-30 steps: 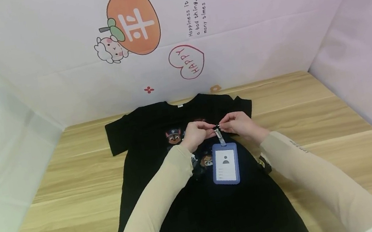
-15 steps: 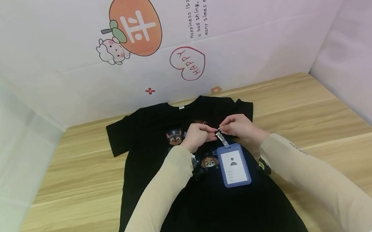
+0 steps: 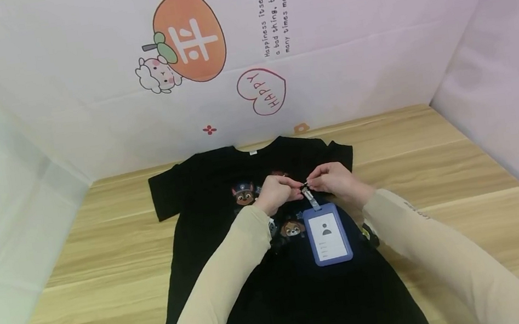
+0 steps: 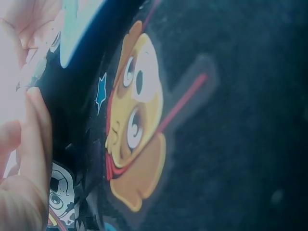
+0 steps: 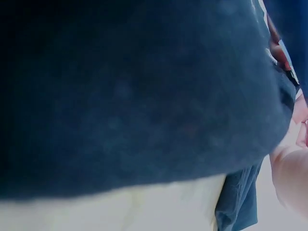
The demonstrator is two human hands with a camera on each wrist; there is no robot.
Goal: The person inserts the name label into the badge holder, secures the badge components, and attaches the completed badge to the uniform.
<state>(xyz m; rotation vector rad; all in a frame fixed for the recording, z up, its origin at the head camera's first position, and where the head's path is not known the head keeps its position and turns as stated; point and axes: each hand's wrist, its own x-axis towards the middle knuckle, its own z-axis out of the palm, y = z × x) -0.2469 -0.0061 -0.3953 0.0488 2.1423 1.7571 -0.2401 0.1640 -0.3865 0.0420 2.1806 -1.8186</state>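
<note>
A blue ID badge holder [image 3: 328,234] with a printed white card hangs from a clear strap on a metal badge clip [image 3: 307,193], over the front of a black T-shirt [image 3: 299,300]. My left hand [image 3: 275,193] pinches at the clip's top from the left. From the right, the fingertips of my right hand [image 3: 337,181] pinch the same spot. Black cloth of the shirt lies close to the clip; whether the clip bites it cannot be told. In the left wrist view, my left fingers [image 4: 36,125] touch the clip beside a printed dog face [image 4: 137,115].
The shirt lies spread on a wooden table [image 3: 107,283], its collar toward the white printed backdrop [image 3: 333,52]. White cloth walls stand on both sides. Beneath my right forearm sits a small dark object with a yellow part [image 3: 369,235], probably a wrist strap.
The badge holder has swung to the right and a little lower, now tilted. Both hands stay together at the clip with small finger shifts. The head view has tipped slightly.
</note>
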